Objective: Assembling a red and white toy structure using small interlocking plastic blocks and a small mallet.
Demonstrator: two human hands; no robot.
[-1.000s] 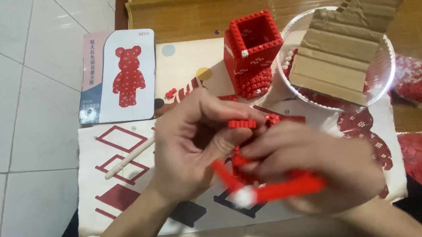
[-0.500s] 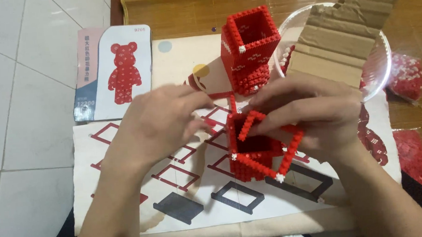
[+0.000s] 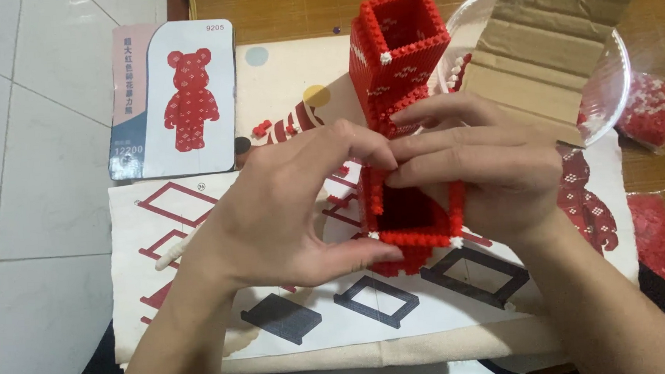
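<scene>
Left hand and right hand pinching a hollow red brick block between them, over the instruction sheet at mid-floor, taller red brick tower just behind, clear bowl with cardboard toward the far right edge.

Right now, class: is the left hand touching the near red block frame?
Touching. The head view shows the left hand with its thumb pressed against the frame.

Studded red plastic brick tower, bumpy and slightly glossy. Matt paper instruction sheet underneath. Far right, ridged brown cardboard in a clear glossy plastic bowl. Smooth glossy white floor tiles left; wooden boards far.
</scene>
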